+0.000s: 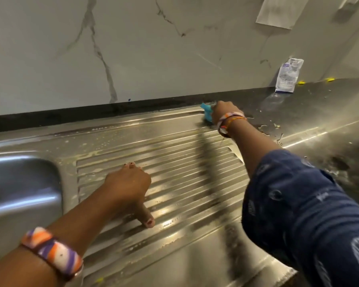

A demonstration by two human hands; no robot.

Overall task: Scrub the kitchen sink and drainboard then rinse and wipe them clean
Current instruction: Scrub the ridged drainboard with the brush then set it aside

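Head view, drainboard: the ribbed stainless-steel drainboard fills the centre of the frame, wet and flecked with suds.
Sink: the steel sink basin is seen at the left edge.
Right hand: the right hand is curled round a turquoise scrub brush, pressed at the drainboard's upper right corner.
Left hand: the left hand rests on the ribs, fingers spread, nothing held.
Backdrop: a white sachet is leaned against the marble wall, upper right.

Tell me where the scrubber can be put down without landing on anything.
Free: ribbed drainboard between left hand and right hand; flat steel along its near edge. Crowded: dark counter right of it, with a sachet and scraps.
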